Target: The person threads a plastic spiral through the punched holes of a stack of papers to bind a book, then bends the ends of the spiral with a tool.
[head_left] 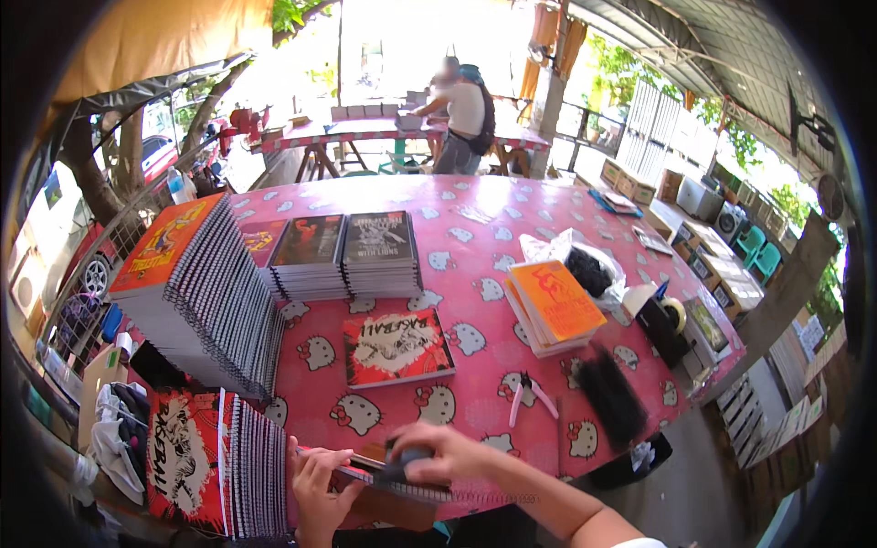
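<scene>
My left hand point(317, 489) pinches the left end of a thin notebook point(416, 491), seen almost edge-on at the table's near edge. A dark wire coil point(498, 500) sticks out past the notebook's right end. My right hand point(448, 455) is closed on a dark, blurred object point(408, 457) over the notebook; its kind cannot be made out. Left of my hands stands a stack of coil-bound red notebooks point(187, 461). A single red notebook point(399, 347) lies flat farther in. Pliers with pink handles point(532, 398) rest to the right, beside a bundle of black coils point(610, 395).
A tall stack of orange-covered notebooks point(196, 292) rises at left, with dark-covered stacks point(379, 248) behind. Orange books point(554, 307), a plastic bag point(557, 248) and a tape dispenser point(665, 327) sit at right on the pink tablecloth point(475, 402). A person point(464, 119) stands at a far table.
</scene>
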### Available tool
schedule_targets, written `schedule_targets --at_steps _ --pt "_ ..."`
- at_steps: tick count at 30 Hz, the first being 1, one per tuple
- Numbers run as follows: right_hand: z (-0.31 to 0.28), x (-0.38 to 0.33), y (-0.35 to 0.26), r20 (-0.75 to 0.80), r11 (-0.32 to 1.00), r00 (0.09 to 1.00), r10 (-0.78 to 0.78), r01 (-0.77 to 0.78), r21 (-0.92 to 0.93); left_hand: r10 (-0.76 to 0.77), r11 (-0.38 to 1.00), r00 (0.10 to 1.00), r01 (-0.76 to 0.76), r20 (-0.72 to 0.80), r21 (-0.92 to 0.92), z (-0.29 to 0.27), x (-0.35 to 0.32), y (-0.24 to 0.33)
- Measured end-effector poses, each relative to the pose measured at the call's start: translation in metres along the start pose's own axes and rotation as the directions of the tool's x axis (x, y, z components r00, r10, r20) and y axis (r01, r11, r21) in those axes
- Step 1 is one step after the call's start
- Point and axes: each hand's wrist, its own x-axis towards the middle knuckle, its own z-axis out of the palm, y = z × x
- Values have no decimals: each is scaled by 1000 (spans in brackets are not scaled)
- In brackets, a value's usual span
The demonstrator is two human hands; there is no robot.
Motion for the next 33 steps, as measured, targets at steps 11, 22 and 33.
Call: schedule_targets --at_steps 11,22,33 --pt "12 8 3 -62 924 996 -65 84 372 -8 1000 1000 7 26 31 -7 0 0" --pt "10 30 8 26 990 1000 2 2 -144 -579 529 815 343 -34 -776 6 -25 -35" --pt "20 38 -6 34 998 999 -23 21 60 -648 523 750 315 -130 -792 18 -28 -34"
